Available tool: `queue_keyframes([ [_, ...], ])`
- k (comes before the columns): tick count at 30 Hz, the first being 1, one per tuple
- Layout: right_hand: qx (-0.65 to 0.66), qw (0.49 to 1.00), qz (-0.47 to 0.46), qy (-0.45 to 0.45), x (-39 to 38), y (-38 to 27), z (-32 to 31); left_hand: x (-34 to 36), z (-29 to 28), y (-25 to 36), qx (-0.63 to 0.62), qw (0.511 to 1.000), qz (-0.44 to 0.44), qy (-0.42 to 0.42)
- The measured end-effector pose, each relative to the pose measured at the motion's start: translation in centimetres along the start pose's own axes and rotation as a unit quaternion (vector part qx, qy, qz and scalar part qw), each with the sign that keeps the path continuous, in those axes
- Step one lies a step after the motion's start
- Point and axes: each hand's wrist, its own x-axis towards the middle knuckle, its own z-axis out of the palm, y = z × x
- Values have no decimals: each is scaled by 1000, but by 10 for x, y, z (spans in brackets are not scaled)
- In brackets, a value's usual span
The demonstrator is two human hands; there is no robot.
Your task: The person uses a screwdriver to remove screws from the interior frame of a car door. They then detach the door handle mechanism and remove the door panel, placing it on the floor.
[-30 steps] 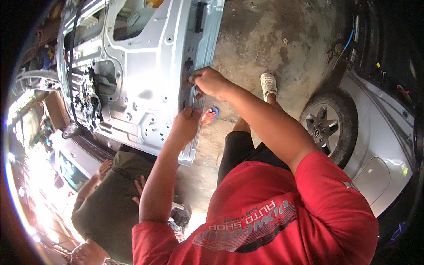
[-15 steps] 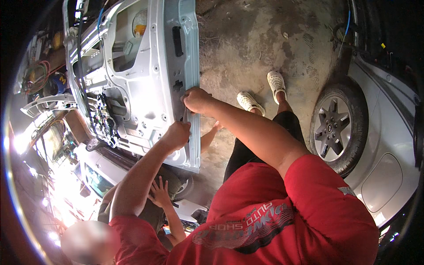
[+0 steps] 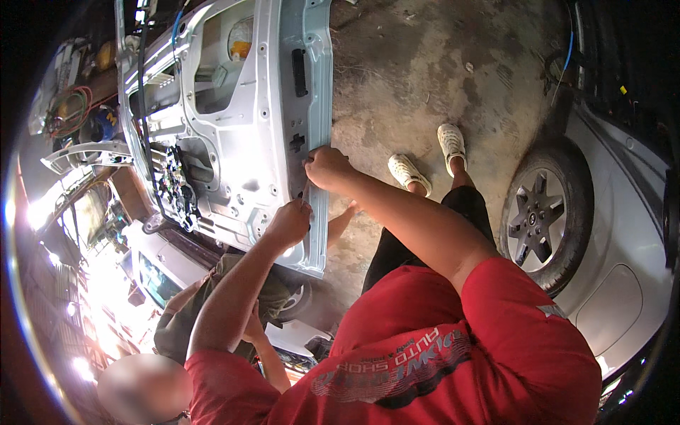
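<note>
A silver car door with its inner skin bare stands before me, its pale blue edge facing right. Both my hands are closed at that edge, below a cross-shaped hole. My left hand is the lower one, fingers curled against the edge. Just above it, my right hand pinches at the same strip of the door. Something thin and dark shows between them, too small to name. What each set of fingers grips is hidden.
A co-worker's arm is at lower left, and part of another limb shows past the door. At right stands a silver car with its wheel. A cable-like black strip hangs along the door; stained concrete floor lies ahead.
The view has shifted slightly, so the door appears farther right. My hands stay at the door edge. The co-worker's spread hand has dropped lower and turned away.
</note>
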Motion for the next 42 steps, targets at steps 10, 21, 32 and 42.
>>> queue_keyframes([
  [10, -20, 984, -128, 119, 24, -28, -48, 39, 11, 25, -144, 969, -5, 199],
  [21, -43, 980, -132, 142, 32, -31, -53, 33, -14, 70, -216, 948, -113, 203],
  [32, -115, 971, -134, 159, 29, -35, -47, 32, 7, 60, -185, 947, -108, 239],
  [42, 365, 929, 40, -40, 36, -37, -48, -21, -88, 61, -233, 949, -63, 202],
])
